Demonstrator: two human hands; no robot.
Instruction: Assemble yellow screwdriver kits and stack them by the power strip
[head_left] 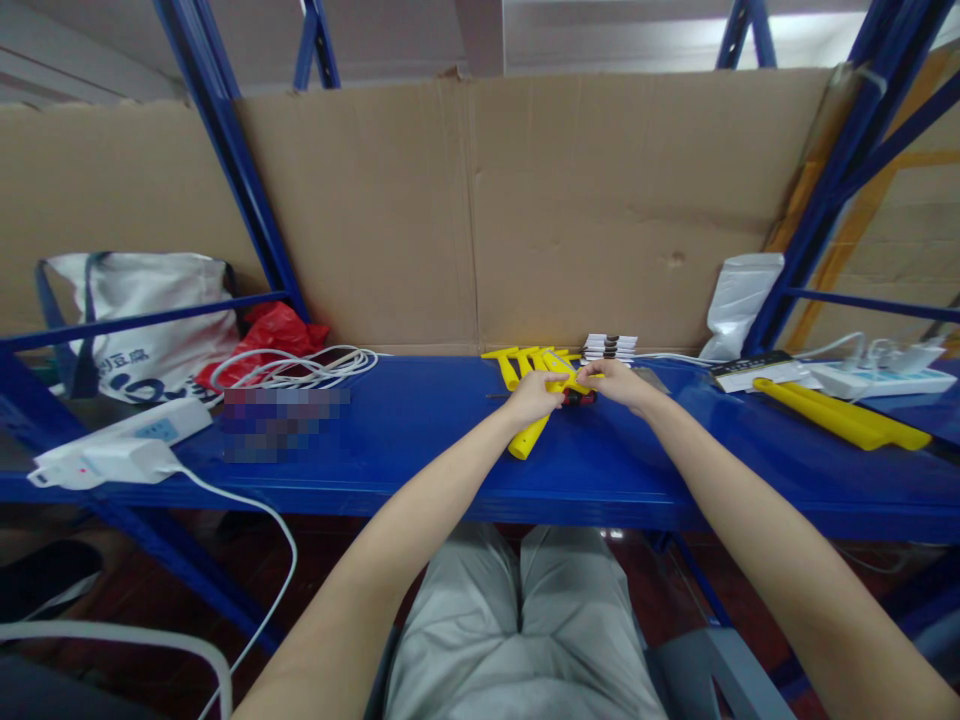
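Observation:
My left hand (534,396) is closed round a yellow T-shaped plastic tool (529,440), whose round handle points down towards me. At the tool's wider head, the fingers of my right hand (616,384) are pinched together on its edge. Behind my hands, several more yellow T-shaped tools (508,368) lie side by side on the blue shelf (420,430). Just under my fingers lies a screwdriver with a red and black handle (579,398), partly hidden. Small white packets (609,347) are stacked behind my right hand.
On the left are a white power strip (135,435), coiled white cable (330,368), a red plastic bag (277,335) and a cloth bag (150,310). To the right lie long yellow pieces (840,415) and another power strip (885,380). Cardboard (585,200) closes the back.

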